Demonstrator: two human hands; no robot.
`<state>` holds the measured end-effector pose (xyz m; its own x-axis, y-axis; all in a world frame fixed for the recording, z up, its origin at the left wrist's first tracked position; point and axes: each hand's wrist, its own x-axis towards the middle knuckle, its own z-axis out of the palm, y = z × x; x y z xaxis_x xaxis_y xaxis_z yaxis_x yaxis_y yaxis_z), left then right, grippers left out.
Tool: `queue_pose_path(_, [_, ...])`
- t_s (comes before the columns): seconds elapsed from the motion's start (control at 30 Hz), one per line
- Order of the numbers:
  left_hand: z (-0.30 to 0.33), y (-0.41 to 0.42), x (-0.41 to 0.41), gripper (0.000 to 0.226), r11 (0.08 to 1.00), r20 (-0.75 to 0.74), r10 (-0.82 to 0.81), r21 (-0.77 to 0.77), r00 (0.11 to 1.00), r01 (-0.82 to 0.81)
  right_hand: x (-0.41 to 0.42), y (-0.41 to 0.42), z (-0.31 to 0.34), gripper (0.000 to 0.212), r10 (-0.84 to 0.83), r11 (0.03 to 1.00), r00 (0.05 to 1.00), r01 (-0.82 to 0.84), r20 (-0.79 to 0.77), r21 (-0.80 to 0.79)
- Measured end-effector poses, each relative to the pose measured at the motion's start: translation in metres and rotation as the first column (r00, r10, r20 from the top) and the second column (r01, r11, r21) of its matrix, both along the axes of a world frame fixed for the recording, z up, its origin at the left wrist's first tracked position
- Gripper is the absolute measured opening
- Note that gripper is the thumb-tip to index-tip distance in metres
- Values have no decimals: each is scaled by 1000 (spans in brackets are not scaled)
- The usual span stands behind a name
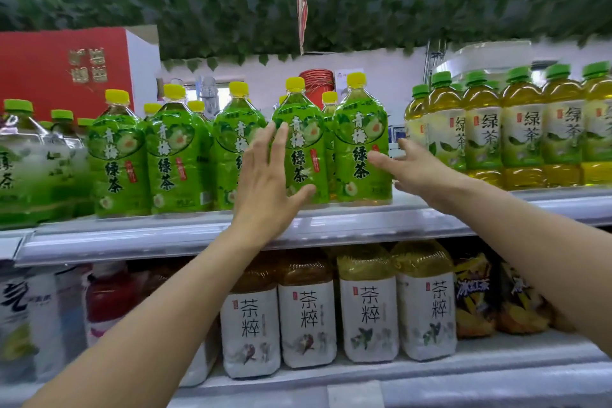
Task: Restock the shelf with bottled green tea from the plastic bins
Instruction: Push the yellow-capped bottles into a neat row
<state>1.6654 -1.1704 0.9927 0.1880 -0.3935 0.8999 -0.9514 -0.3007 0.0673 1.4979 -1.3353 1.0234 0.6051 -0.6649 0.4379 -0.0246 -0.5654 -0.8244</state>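
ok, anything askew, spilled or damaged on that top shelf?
Nothing stands out. The green-label tea bottles stand upright in a row on the top shelf, caps on, no spill visible. Left hand and right hand are open against them.

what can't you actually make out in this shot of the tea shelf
Head view only:
- Plastic bins: not in frame.
- Back-row green bottles: only yellow caps show, hidden by the front row.
- Bottle behind the left hand: label partly covered by it.
- Right hand: whether its fingers touch the rightmost bright green bottle is unclear.
- Far-left bottles: blurred, cut by the edge.
- Red box: gold lettering too blurred to read.
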Motion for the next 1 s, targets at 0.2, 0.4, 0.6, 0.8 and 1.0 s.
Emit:
queue_pose_path(0.2, [12,-7,26,116,991,58,75,104,995,-81,18,-12,-1,38,89,995,995,-91,-34,-36])
queue_pose_path(0.4, [0,-14,41,108,998,79,50,41,996,-54,35,-7,1,34,105,994,994,-106,-33,-32])
queue_pose_path(0.6, [1,-15,46,107,997,72,68,21,995,-70,49,-4,1,33,94,994,994,-98,-60,-57])
queue_pose_path(0.8, [-2,-15,48,109,996,68,93,-7,993,-93,48,-14,5,54,223,973,970,-217,-91,71])
queue_pose_path(1.0, [-3,-17,48,115,989,43,146,-1,988,-146,64,-27,6,51,255,954,967,-251,-4,164])
